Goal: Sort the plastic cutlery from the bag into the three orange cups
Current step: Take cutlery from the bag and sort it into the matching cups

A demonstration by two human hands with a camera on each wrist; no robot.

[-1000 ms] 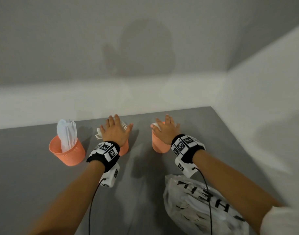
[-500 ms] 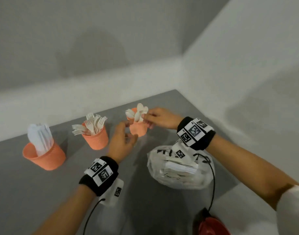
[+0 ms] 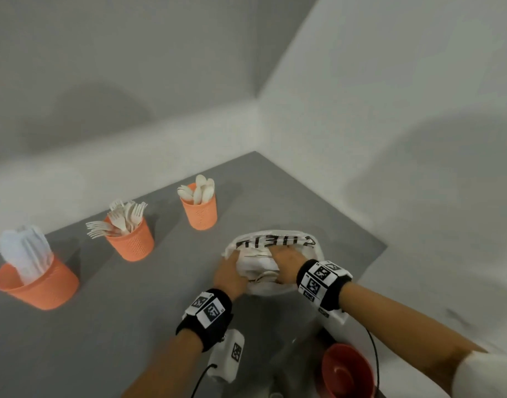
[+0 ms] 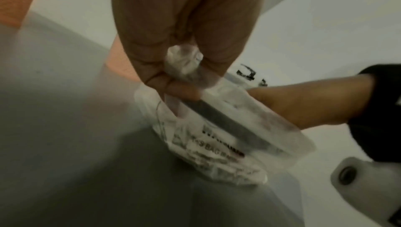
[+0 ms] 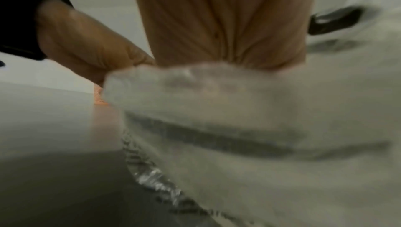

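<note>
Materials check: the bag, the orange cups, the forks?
Bag: thin translucent plastic film, glossy, judging by crinkles, black print and contents showing through; the left hand pinches a bunched bit.
Orange cups: probably moulded plastic, matte, with a fine dotted texture on the wall.
Forks: off-white, matte, thin tines; likely plastic.

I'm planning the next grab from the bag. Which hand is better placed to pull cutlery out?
Probably the right. The left hand pinches a gathered fold of the bag at its edge, which holds it steady, while the right hand lies over the bag's middle, nearer the cutlery inside.
</note>
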